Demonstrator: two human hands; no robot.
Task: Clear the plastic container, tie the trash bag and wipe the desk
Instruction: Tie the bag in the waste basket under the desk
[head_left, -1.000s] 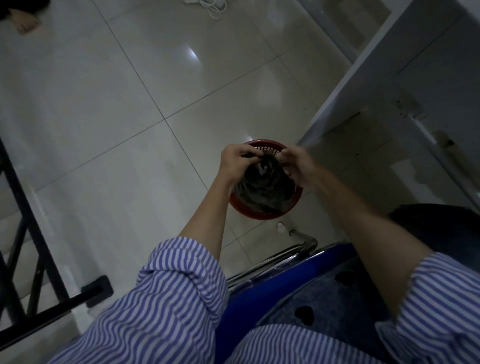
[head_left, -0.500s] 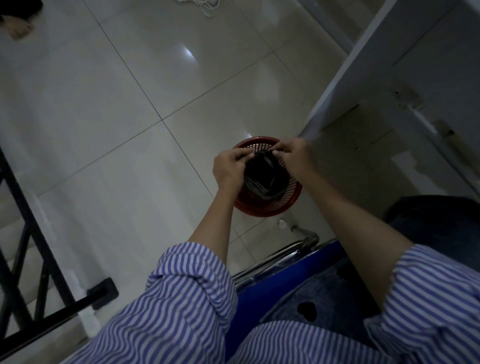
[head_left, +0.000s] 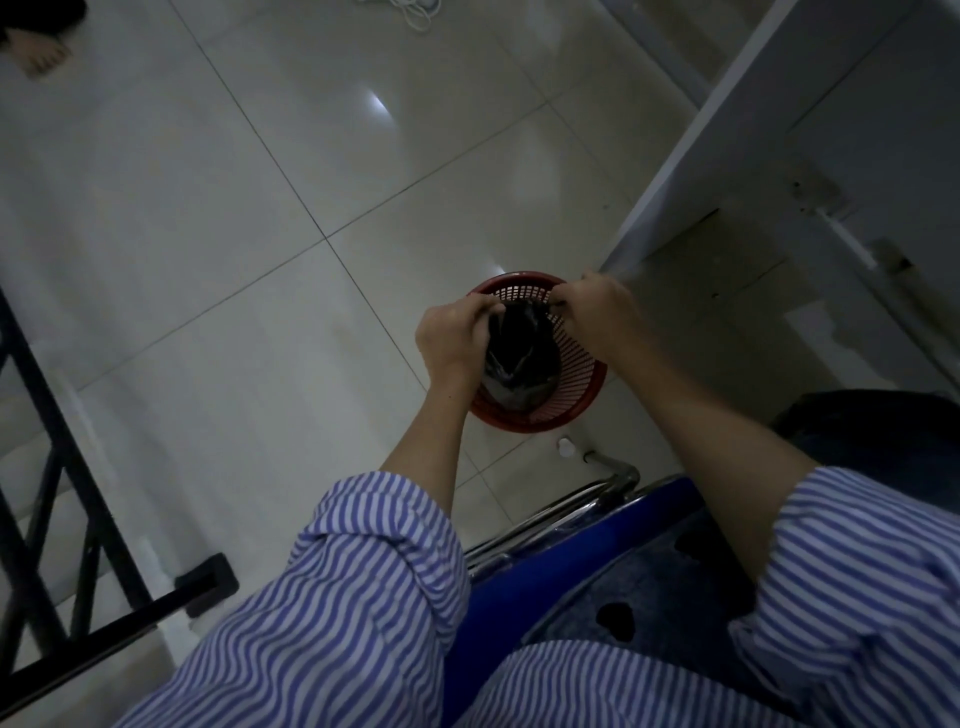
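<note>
A black trash bag (head_left: 519, 353) sits inside a round red mesh waste basket (head_left: 582, 387) on the tiled floor. My left hand (head_left: 452, 338) pinches the bag's top at the left of the basket. My right hand (head_left: 602, 312) pinches the other side of the bag's top at the far right rim. The bag's mouth is stretched taut between the two hands. Both forearms come out of rolled blue-striped sleeves.
A white desk panel (head_left: 727, 130) stands right of the basket. A blue chair seat (head_left: 571, 561) with a chrome frame (head_left: 613, 478) lies below my arms. A black metal frame (head_left: 62, 499) is at the left. Another person's foot (head_left: 41, 57) shows at top left, a white cable (head_left: 410, 10) at the top.
My hands have drawn apart, pulling the bag's top tight across the basket. The bag looks gathered narrower than a second ago.
</note>
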